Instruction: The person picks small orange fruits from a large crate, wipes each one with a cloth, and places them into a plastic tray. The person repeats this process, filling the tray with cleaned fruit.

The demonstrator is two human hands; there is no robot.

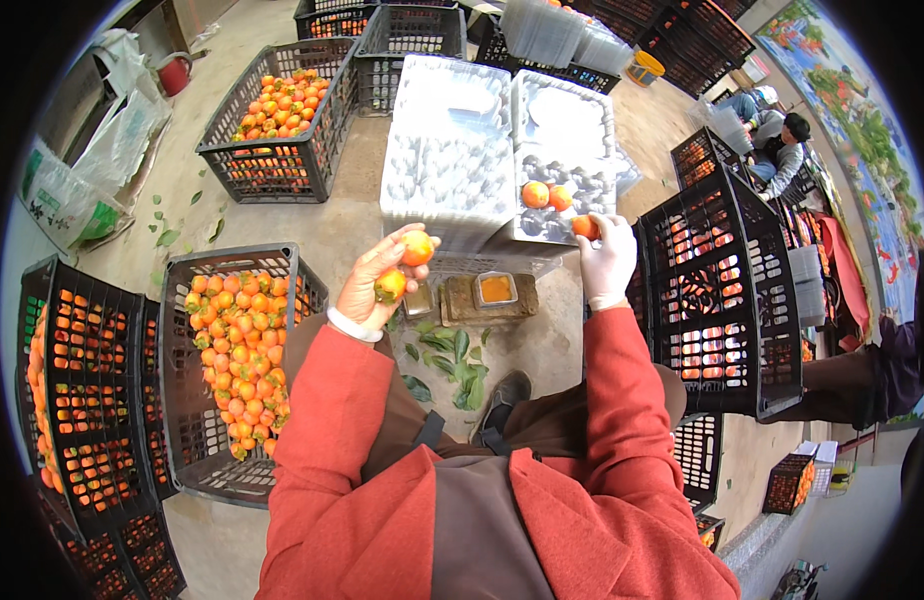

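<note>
Two orange persimmons are held in my bare left hand: an upper persimmon at the fingertips and a lower persimmon with its green calyx showing. My right hand, in a white glove, grips another persimmon at the near right corner of a clear plastic tray with moulded cups. Two persimmons sit side by side in that tray. To its left rises a tall stack of clear trays. Beside my left arm stands a black plastic crate part-filled with persimmons.
A small square tub of orange contents rests on a block below the trays. Loose leaves lie by my shoe. Stacked black crates flank me on the right, others on the left. A person sits at far right.
</note>
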